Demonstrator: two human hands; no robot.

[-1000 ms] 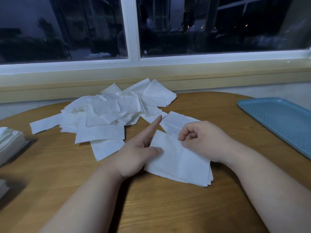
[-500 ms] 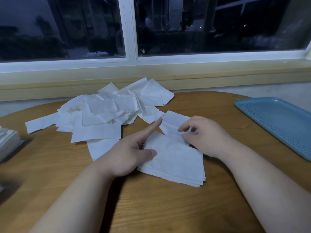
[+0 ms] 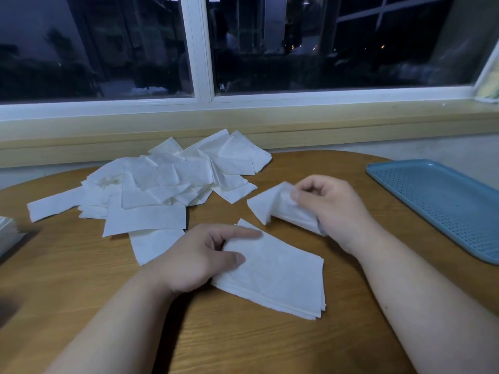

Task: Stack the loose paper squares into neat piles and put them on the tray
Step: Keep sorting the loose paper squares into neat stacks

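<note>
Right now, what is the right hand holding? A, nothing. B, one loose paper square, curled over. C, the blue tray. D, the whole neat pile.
B: the right hand pinches one curled paper square, while the left hand rests on the neat pile and the tray sits untouched.

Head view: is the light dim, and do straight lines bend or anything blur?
Head view: dim, bluish light, night behind the window; head view: the sill bows, wide-angle distortion; head view: the neat pile and the paper square in the right hand look sharp, shadows soft.
</note>
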